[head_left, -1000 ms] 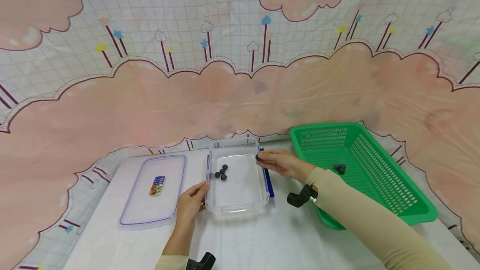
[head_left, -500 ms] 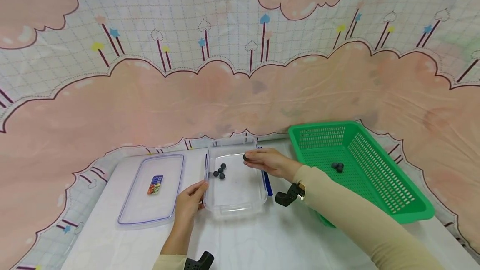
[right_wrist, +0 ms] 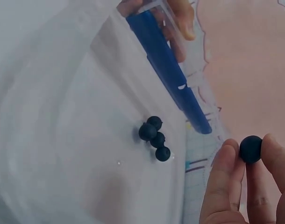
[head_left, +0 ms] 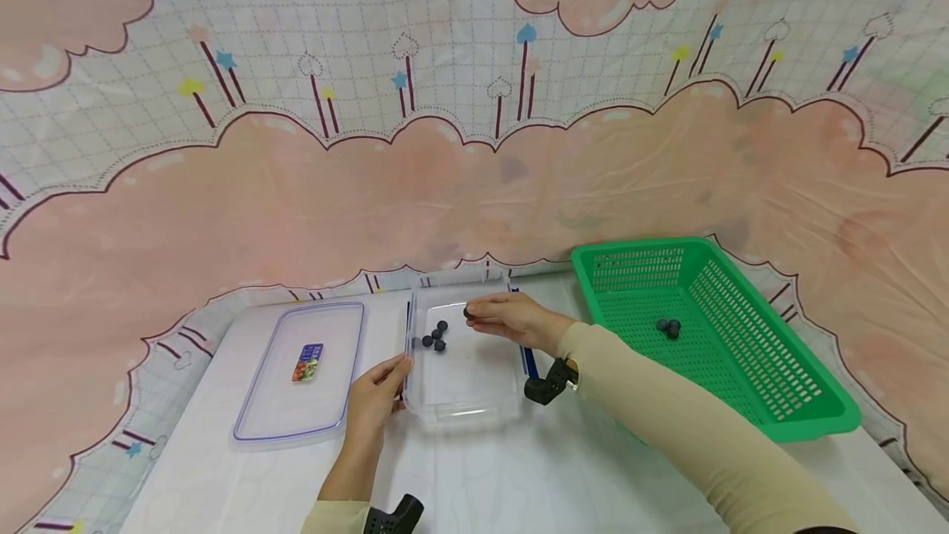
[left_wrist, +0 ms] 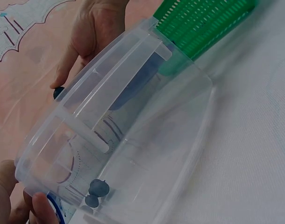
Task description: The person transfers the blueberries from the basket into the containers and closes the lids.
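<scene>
A clear plastic food box (head_left: 474, 414) stands on the white table, several blueberries (head_left: 437, 336) clustered on its floor toward the left wall. My left hand (head_left: 372, 398) grips the box's left side, its thumb and fingers around the wall in the left wrist view (left_wrist: 37, 205). Over the box, my right hand (head_left: 519, 321) pinches a single blueberry (right_wrist: 251, 149) between thumb and fingertips. In the head view, that berry is mostly hidden by the fingers. A blue side latch (right_wrist: 166, 70) hangs by my left hand.
At the right stands a green perforated basket (head_left: 786, 344) with several blueberries (head_left: 670, 328) on its bottom. The box's lid (head_left: 267, 423), bearing a colourful label (head_left: 307, 363), lies to the left. A patterned cloth (head_left: 415, 204) hangs behind the table.
My right hand has moved left from the box's right rim to above its interior, carrying the blueberry. My left hand keeps its hold on the box.
</scene>
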`<state>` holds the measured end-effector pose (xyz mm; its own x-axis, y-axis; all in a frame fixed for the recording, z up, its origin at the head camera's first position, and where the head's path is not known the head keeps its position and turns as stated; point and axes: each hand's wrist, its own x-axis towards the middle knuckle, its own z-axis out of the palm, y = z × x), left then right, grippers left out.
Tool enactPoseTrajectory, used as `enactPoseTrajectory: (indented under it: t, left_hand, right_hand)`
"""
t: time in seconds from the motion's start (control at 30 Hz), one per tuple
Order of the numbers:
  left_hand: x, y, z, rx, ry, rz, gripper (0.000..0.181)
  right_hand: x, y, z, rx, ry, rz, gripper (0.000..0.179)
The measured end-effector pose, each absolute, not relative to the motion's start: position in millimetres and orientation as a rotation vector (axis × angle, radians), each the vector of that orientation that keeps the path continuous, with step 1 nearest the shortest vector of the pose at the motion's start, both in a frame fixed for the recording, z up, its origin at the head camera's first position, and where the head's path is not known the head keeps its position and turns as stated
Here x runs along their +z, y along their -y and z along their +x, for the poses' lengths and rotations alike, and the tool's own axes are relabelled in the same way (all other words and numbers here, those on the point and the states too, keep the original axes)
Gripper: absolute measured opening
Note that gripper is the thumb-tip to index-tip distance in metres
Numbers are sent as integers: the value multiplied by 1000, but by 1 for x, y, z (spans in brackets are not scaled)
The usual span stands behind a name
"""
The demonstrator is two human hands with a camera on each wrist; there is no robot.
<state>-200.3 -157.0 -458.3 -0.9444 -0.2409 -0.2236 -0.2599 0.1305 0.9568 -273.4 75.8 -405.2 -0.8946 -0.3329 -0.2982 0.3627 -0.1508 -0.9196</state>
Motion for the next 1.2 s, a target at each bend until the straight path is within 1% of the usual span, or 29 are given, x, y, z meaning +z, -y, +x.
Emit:
enactPoseTrajectory:
  t: [0.4, 0.63, 0.9, 1.2]
  left_hand:
    - [-457, 157, -199, 1990, -2344, -527, 46]
    - [-459, 157, -198, 2008, -2337, -522, 45]
    - [-460, 158, -198, 2012, -2340, -527, 45]
    - [-462, 157, -199, 2019, -2341, -522, 44]
  right_hand:
    - [-412, -54, -284, -2088, -1695, 76, 35]
    - [-421, -42, -291, -2123, -1750, 179, 31]
    - [-430, -25, -294, -2119, -1795, 223, 29]
    - [-443, -21, -297, -2052, -1946, 289, 24]
